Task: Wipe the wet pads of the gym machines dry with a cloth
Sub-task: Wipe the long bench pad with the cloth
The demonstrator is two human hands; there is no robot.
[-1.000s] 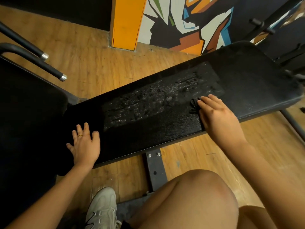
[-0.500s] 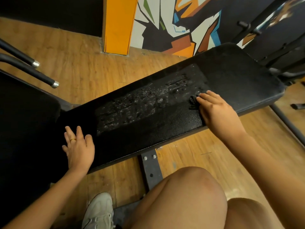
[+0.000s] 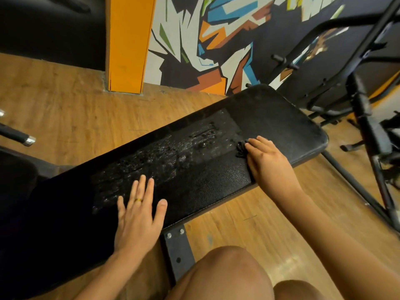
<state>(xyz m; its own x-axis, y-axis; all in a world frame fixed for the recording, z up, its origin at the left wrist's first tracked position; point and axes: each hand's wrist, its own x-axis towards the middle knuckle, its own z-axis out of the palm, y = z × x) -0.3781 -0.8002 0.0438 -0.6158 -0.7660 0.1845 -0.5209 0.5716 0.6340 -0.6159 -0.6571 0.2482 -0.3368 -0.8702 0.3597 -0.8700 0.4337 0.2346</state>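
wood floor (image 3: 65,109) and painted wall (image 3: 216,40) surround wet black pad (image 3: 281,118); left hand (image 3: 138,219) lies flat on it, right hand (image 3: 268,161) presses cloth (image 3: 240,149), fingers straight.

The left hand (image 3: 138,224) wears a thin gold ring (image 3: 138,199); forearms (image 3: 324,224) and knee (image 3: 227,276) are bare.
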